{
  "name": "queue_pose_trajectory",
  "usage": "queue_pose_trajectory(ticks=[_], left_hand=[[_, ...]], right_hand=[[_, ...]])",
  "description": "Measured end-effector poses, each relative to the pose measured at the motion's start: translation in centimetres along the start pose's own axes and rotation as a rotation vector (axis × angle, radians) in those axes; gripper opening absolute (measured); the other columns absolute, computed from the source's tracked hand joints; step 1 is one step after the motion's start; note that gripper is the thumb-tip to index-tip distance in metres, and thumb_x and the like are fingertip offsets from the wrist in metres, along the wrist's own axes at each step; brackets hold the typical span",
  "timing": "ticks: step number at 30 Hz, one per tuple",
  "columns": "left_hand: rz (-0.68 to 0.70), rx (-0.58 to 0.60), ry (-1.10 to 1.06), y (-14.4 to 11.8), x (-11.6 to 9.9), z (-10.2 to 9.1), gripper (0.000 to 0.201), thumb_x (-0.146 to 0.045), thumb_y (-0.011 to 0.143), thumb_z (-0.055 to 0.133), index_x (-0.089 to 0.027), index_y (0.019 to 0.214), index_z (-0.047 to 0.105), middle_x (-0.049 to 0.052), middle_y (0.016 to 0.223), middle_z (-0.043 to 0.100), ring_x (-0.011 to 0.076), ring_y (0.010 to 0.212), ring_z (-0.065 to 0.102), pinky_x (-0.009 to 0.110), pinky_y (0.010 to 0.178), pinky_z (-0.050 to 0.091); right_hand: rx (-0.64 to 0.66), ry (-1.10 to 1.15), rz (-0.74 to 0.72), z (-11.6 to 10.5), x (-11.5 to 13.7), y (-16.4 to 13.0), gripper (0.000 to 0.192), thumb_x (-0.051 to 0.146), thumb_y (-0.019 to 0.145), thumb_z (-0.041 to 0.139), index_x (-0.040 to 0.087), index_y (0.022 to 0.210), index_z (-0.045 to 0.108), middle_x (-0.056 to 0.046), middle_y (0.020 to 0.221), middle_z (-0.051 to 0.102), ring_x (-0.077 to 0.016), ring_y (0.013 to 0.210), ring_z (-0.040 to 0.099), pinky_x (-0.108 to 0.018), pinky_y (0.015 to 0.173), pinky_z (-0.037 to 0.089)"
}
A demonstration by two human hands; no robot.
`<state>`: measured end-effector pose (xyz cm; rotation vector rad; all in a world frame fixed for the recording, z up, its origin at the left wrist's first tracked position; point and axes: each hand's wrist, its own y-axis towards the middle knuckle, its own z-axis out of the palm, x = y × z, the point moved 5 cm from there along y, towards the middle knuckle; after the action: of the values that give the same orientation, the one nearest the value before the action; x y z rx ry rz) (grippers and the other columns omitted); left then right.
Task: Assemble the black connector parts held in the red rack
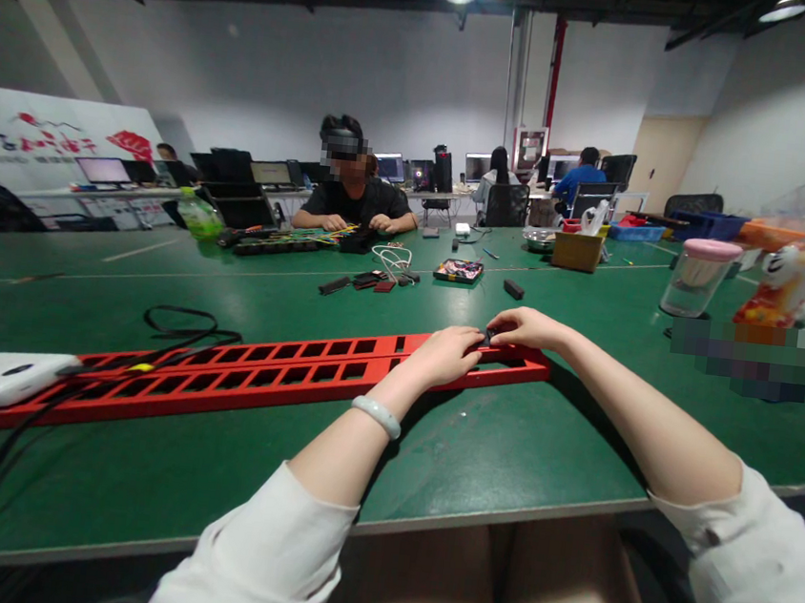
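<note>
A long red frame with two rows of rectangular openings lies across the green table. Both of my hands are at its right end. My right hand pinches a small black part at the frame's far edge; its exact kind is too small to make out. From the left, the closed fingertips of my left hand meet the same part, with a pale bangle on that wrist. My fingers cover most of the part and some of the openings beneath.
A white power bank rests on the frame's left end, with a black cable looping off it. Beyond the frame are a black block, a small parts tray and a pink-lidded cup. A co-worker sits opposite.
</note>
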<state>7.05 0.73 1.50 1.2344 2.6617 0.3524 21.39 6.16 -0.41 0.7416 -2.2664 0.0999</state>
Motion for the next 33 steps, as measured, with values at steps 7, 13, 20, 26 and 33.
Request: queue_pose_trajectory(ticks=[7,13,20,26,33], left_hand=[[-0.008,0.004,0.001,0.03,0.02,-0.01,0.036,-0.03,0.085,0.038,-0.017,0.116,0.05,0.006,0.119,0.052,0.0188,0.109,0.046,0.028,0.094,0.033],[-0.015,0.007,-0.018,0.01,-0.06,-0.16,0.035,-0.031,0.085,0.039,-0.017,0.115,0.052,0.006,0.119,0.053,0.0188,0.109,0.047,0.028,0.094,0.034],[0.004,-0.02,-0.02,0.17,0.06,-0.1,0.036,-0.031,0.085,0.039,-0.016,0.115,0.052,0.007,0.117,0.054,0.0187,0.108,0.048,0.028,0.093,0.035],[-0.002,-0.008,-0.004,0.23,0.05,-0.16,0.035,-0.03,0.084,0.039,-0.018,0.115,0.051,0.005,0.117,0.054,0.018,0.107,0.048,0.028,0.093,0.034],[-0.008,-0.003,-0.009,0.32,0.19,0.01,0.035,-0.03,0.084,0.04,-0.018,0.114,0.052,0.005,0.117,0.053,0.0183,0.108,0.048,0.028,0.093,0.034]], right_hand=[[-0.037,0.029,0.003,-0.03,-0.25,0.06,0.045,0.04,0.064,0.064,0.014,0.101,0.061,-0.006,0.096,0.064,-0.0172,0.082,0.059,-0.026,0.075,0.045],[-0.051,0.026,0.022,0.12,-0.43,0.31,0.044,0.04,0.064,0.064,0.014,0.1,0.062,-0.006,0.094,0.065,-0.0169,0.08,0.059,-0.025,0.073,0.045],[-0.078,0.038,0.048,0.12,-0.55,0.26,0.038,0.035,0.065,0.065,0.014,0.098,0.062,-0.004,0.092,0.066,-0.0156,0.079,0.059,-0.023,0.071,0.045],[-0.055,0.109,0.027,0.2,-0.49,0.38,0.039,0.033,0.065,0.065,0.013,0.099,0.061,-0.006,0.092,0.065,-0.0157,0.079,0.059,-0.023,0.069,0.045],[-0.063,0.051,0.024,0.23,-0.71,0.41,0.038,0.031,0.065,0.065,0.013,0.099,0.06,-0.005,0.094,0.064,-0.0156,0.082,0.059,-0.023,0.072,0.045]])
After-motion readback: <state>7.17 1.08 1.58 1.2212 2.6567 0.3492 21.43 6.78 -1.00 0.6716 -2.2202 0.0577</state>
